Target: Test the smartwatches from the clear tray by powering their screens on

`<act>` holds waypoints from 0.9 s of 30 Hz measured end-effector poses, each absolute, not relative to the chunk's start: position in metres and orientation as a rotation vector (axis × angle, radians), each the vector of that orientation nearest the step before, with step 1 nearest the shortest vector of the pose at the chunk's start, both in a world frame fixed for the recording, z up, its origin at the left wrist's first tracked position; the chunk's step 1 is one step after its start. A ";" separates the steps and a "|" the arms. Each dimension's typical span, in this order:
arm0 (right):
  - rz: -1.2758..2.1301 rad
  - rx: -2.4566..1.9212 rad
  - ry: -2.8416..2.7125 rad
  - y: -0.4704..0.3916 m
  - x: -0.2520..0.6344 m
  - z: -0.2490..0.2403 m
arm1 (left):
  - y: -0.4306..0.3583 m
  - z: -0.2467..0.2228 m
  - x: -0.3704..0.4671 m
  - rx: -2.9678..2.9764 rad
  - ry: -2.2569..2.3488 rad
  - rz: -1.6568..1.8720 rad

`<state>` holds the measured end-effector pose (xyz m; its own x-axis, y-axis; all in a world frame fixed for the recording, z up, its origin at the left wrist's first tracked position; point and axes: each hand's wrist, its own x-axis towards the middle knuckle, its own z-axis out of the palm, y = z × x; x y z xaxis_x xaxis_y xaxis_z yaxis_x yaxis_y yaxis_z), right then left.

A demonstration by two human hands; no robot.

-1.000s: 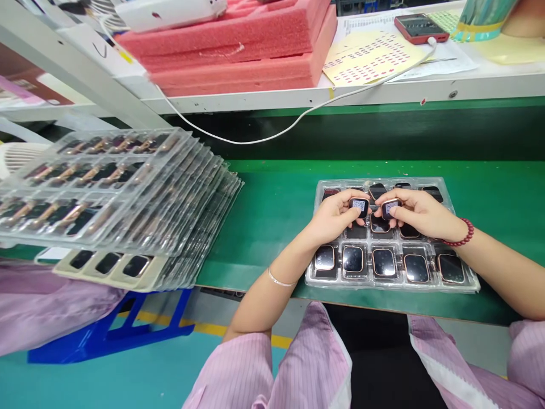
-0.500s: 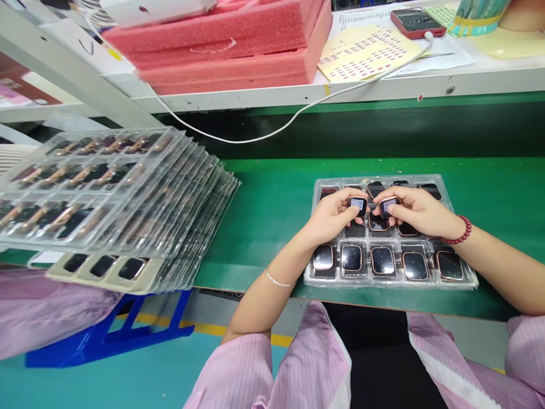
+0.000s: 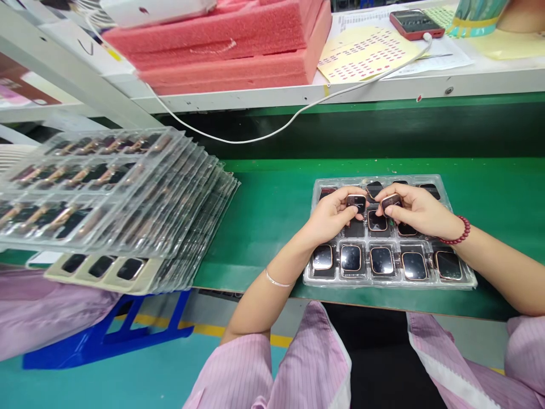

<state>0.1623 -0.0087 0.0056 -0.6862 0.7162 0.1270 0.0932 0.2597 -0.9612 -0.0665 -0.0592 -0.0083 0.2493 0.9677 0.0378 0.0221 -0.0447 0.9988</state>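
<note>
Above the clear tray [image 3: 462, 278], at twelve o'clock, the left hand [image 3: 330, 218] and right hand [image 3: 419, 211] are each pinching a small watch body [image 3: 356, 201] in a closed fingertip grip, risking a slip onto the screens below.

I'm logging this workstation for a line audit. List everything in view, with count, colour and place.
watch bodies in hands: two, black with copper rims, one per hand, above the tray
clear tray: one, transparent, on the green belt, watch bodies in its pockets
tray stack: many, transparent, fanned at left
green belt: one, centre
pink foam: slabs, upper shelf
phone: one, red, shelf, plugged into the white cable
sticker sheets: yellow, beside phone
blue stand: one, under the stack
left hand: bangle
right hand: red bead bracelet
</note>
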 end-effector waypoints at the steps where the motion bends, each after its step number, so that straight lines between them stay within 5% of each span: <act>1: 1.423 -0.716 -1.994 -0.009 0.162 0.005 | -0.059 -0.008 -0.066 1.372 1.018 1.056; 27: 1.605 -0.721 -2.002 -0.010 0.163 0.007 | -0.060 -0.007 -0.067 1.342 0.978 1.083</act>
